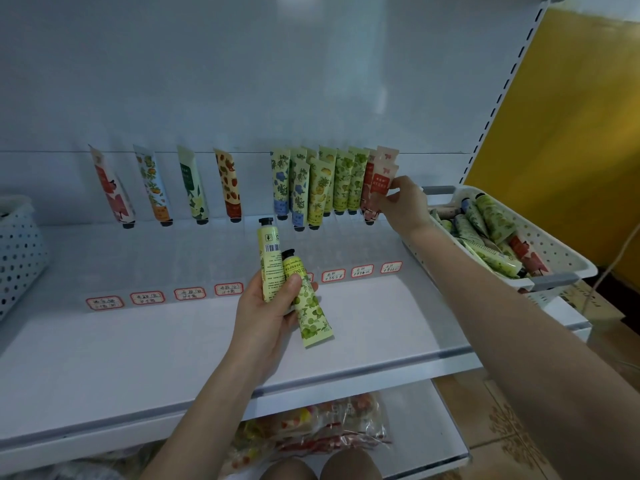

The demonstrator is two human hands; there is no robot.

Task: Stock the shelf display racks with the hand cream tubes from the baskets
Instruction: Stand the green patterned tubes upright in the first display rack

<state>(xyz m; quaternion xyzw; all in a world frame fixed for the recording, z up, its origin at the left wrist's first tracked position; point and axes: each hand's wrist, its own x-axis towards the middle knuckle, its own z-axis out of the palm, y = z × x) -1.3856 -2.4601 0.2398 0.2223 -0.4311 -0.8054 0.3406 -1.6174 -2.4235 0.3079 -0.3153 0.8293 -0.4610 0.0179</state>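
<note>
Soft even light, faint shadows, wide-angle warp at edges

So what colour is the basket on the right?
White basket, dotted with holes; head view.

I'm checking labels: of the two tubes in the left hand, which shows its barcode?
The plain yellow tube, its cap uppermost; the lime-patterned tube beside it shows fruit artwork, no barcode.

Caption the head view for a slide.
Right hand pinches a red tube at the rack; left hand holds two green tubes.
</note>
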